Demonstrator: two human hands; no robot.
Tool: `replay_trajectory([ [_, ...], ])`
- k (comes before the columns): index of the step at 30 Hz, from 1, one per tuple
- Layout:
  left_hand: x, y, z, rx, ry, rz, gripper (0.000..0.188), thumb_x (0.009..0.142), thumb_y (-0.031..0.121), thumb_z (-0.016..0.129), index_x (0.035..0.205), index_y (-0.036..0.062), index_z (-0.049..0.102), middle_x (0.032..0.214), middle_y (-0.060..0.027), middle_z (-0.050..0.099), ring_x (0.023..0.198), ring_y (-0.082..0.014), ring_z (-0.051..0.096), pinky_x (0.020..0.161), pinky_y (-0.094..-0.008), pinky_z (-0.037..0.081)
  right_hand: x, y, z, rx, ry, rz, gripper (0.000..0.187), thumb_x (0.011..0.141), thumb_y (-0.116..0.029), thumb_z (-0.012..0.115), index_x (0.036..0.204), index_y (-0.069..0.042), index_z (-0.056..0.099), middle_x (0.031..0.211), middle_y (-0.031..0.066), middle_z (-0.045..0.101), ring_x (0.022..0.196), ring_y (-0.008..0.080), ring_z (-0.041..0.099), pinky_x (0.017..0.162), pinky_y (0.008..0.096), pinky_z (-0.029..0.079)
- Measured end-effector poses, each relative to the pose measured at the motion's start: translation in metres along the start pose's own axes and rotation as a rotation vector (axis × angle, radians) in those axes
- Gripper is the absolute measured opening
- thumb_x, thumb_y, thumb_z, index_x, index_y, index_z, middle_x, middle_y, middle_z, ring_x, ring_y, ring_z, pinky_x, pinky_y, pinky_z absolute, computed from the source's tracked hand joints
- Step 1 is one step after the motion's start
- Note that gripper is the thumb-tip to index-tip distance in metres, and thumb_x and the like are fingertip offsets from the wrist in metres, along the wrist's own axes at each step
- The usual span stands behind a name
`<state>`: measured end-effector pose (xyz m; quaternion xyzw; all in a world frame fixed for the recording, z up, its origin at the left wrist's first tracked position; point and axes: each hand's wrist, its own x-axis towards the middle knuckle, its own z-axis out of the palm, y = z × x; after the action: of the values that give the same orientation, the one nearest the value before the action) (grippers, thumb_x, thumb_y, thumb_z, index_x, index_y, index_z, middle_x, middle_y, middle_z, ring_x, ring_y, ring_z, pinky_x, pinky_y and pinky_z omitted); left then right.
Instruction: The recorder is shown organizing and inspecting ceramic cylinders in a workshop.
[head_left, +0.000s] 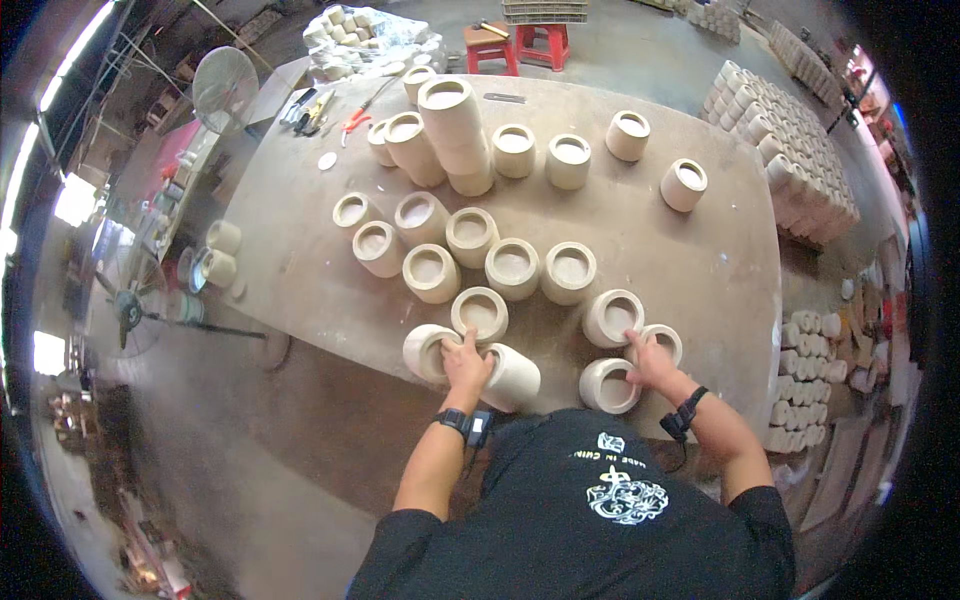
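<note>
Pale, thick-walled ceramic pots with round openings stand on a large brown table. My left hand (466,364) is closed on the rims where three of them meet: a left pot (412,352), an upper pot (480,335) and a tilted pot (520,383). Its fingers dip into the openings. To the right, my right hand (655,365) has its fingers hooked over the rims of another cluster: an upper pot (598,318), a lower pot (592,388) and a pot (671,342) partly hidden behind the hand. Both wrists wear black bands with small devices.
More pots (432,275) crowd mid-table, with a stacked column (460,140) behind them. Pliers (352,122) and other hand tools lie at the far left. Beyond the table are red stools (543,45), a pot-filled plastic bag (372,45), a fan (224,90) and stacked pots (785,150).
</note>
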<state>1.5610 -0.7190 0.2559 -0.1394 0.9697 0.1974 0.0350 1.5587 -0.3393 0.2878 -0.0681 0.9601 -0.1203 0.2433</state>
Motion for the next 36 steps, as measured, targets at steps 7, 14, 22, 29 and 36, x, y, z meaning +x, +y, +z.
replay_trajectory([
  [7, -0.008, 0.008, -0.008, 0.002, -0.064, -0.002, 0.094, 0.062, 0.046, 0.081, 0.141, 0.0191, 0.039, 0.120, -0.0291, 0.040, 0.112, -0.0458, 0.045, 0.094, -0.0466, 0.043, -0.004, -0.006, -0.007, -0.063, 0.014, 0.029, 0.102, 0.059, -0.028, 0.079, 0.146, -0.023, 0.027, 0.109, 0.0378, 0.052, 0.088, 0.0474, 0.062, 0.080, 0.0488, 0.053],
  [14, -0.022, 0.035, -0.021, 0.040, -0.373, -0.117, 0.125, 0.057, 0.049, 0.084, 0.151, 0.0174, 0.009, 0.130, -0.0331, 0.034, 0.119, -0.0479, 0.041, 0.098, -0.0480, 0.041, 0.000, -0.009, -0.008, -0.045, -0.042, 0.104, 0.109, 0.057, -0.023, 0.082, 0.148, -0.028, 0.023, 0.117, 0.0332, 0.049, 0.093, 0.0458, 0.061, 0.080, 0.0495, 0.054],
  [22, -0.019, 0.026, -0.012, -0.015, -0.334, -0.111, 0.134, 0.053, 0.043, 0.087, 0.152, 0.0180, 0.000, 0.132, -0.0313, 0.035, 0.123, -0.0469, 0.040, 0.102, -0.0489, 0.039, 0.003, -0.011, -0.008, 0.004, -0.072, 0.153, 0.107, 0.057, -0.022, 0.081, 0.147, -0.027, 0.024, 0.114, 0.0342, 0.051, 0.092, 0.0430, 0.063, 0.081, 0.0463, 0.054],
  [29, -0.006, 0.022, -0.037, 0.197, -0.349, -0.007, 0.134, 0.047, 0.055, 0.088, 0.151, 0.0202, 0.012, 0.129, -0.0263, 0.041, 0.118, -0.0411, 0.044, 0.096, -0.0500, 0.040, 0.000, -0.004, 0.002, 0.029, -0.019, 0.129, 0.104, 0.056, -0.022, 0.080, 0.146, -0.026, 0.029, 0.114, 0.0322, 0.053, 0.092, 0.0427, 0.063, 0.082, 0.0464, 0.053],
  [36, 0.021, -0.025, -0.037, 0.157, -0.288, 0.124, 0.090, 0.065, 0.052, 0.080, 0.141, 0.0280, 0.040, 0.121, -0.0224, 0.046, 0.114, -0.0417, 0.046, 0.091, -0.0511, 0.042, -0.002, -0.015, -0.011, -0.031, -0.047, 0.172, 0.103, 0.055, -0.020, 0.079, 0.146, -0.025, 0.030, 0.110, 0.0302, 0.055, 0.092, 0.0417, 0.063, 0.081, 0.0455, 0.053],
])
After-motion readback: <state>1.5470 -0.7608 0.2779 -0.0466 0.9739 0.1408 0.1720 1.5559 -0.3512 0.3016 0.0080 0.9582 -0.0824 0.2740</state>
